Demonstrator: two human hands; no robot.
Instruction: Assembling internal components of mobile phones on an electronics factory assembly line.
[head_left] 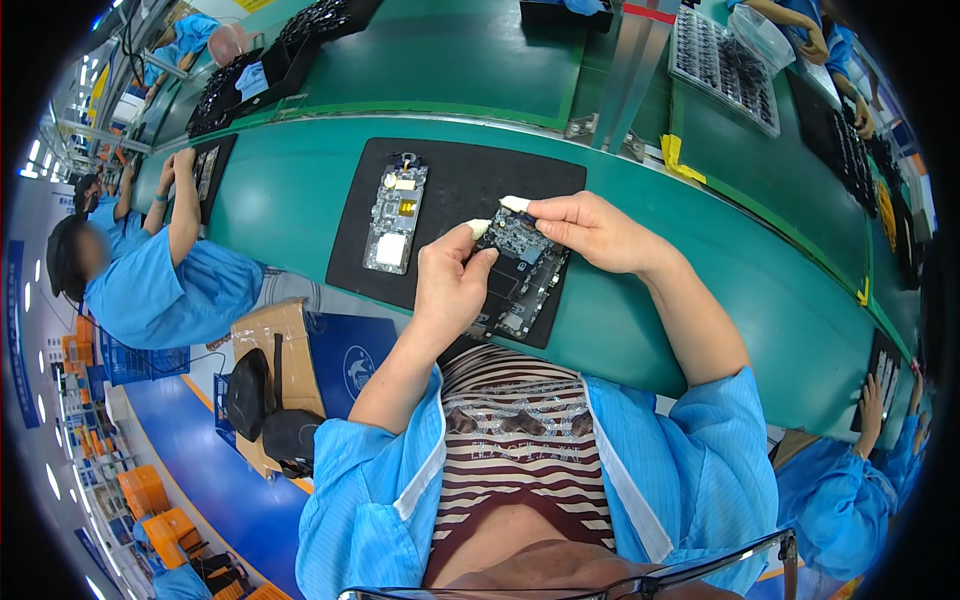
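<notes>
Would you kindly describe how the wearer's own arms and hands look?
The left hand and right hand each wear a white fingertip cover and are otherwise ungloved. The forearms are uncovered, with no watch or bracelet visible. Above them are loose, light-blue, roughly elbow-length sleeves.

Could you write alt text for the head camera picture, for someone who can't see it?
A person's left hand holds a dark, component-covered circuit board, with the right hand at its far edge; both hands wear white fingertip covers. To the left, a narrow grey circuit board lies on a black rectangular mat atop a green worktable.
</notes>
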